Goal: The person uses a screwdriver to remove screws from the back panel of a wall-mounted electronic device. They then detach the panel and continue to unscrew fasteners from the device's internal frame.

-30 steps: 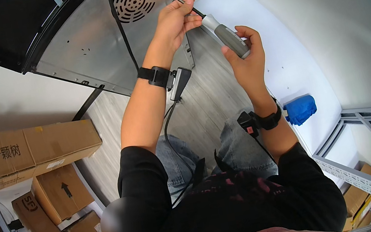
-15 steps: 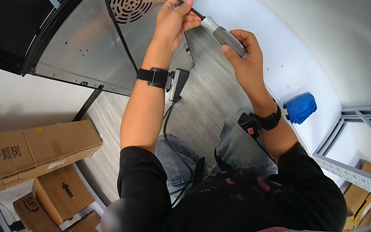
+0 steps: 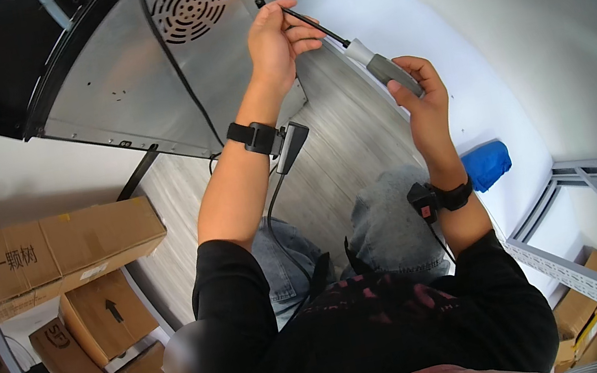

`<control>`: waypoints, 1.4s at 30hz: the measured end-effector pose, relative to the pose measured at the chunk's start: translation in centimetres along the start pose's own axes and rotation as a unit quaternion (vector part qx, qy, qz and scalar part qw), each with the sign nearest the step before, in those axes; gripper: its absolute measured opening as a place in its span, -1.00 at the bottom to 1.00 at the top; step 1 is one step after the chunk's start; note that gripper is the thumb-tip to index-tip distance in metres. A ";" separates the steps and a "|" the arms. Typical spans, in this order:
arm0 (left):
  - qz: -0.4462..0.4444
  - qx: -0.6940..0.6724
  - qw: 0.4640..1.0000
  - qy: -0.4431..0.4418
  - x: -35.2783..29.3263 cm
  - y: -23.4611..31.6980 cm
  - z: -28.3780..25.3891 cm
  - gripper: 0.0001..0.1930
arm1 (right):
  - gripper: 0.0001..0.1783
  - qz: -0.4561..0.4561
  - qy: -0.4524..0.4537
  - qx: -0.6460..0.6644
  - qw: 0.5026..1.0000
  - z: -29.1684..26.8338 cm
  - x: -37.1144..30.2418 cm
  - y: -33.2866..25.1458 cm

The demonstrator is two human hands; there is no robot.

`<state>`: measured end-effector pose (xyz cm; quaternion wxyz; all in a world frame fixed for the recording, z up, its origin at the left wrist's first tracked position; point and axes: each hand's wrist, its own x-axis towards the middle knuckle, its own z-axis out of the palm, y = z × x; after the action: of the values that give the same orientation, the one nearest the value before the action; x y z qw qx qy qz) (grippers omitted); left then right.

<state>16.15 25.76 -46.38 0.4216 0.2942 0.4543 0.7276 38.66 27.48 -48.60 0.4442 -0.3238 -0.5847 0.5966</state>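
Head view: pale grey wood-grain floor lies between a large silvery sheet-metal panel at upper left and a long, smooth white surface at right. Round slotted vent near the panel's top; black flexible cable runs down across its face. Grey-handled screwdriver with a thin black metal shaft is held aslant in the air between the two hands, handle toward lower right, shaft toward upper left. Right hand grips the handle near its butt end, thumb on one side, curled fingers on the other. Left hand is at the far end of the shaft, fingers slightly spread and bent; cannot tell whether thumb and forefinger pinch it; tip not clearly visible. Black strap circles the left wrist, black band the right. Bright blue fabric bundle rests on the white surface, near the right wrist. Brown cardboard boxes stand at lower left.
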 end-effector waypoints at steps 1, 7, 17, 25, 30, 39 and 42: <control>-0.008 0.006 1.000 0.001 0.0 -0.8 0.3 -0.69 | -0.72 0.002 -0.007 0.007 1.000 -1.0 0.0 0.6; -0.092 0.029 0.995 -0.001 0.2 -8.7 2.5 -0.81 | -0.76 0.080 -0.010 0.020 0.997 -8.6 0.6 5.6; -0.323 0.070 0.943 -0.044 -1.7 -27.7 6.6 -0.87 | -0.73 0.254 0.080 0.141 0.954 -24.0 -5.4 17.8; -0.203 0.296 0.932 -0.041 -2.2 -38.1 8.8 -0.89 | -0.74 0.280 0.176 0.190 0.924 -28.1 -9.5 22.7; -0.055 0.428 0.899 -0.078 -2.0 -41.2 10.3 -0.92 | -0.78 0.244 0.225 0.232 0.914 -27.3 -9.1 23.2; 0.063 0.539 0.831 -0.124 -1.3 -42.3 10.4 -0.89 | -0.79 0.238 0.247 0.226 0.912 -26.9 -7.9 22.9; 0.024 0.516 0.848 -0.118 -1.6 -41.7 10.1 -0.88 | -0.79 0.239 0.249 0.224 0.912 -26.8 -7.9 22.7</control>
<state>39.55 38.18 -80.17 0.2414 0.5636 0.7042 0.3581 62.66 33.11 -74.87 0.4805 -0.4836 -0.2120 0.7002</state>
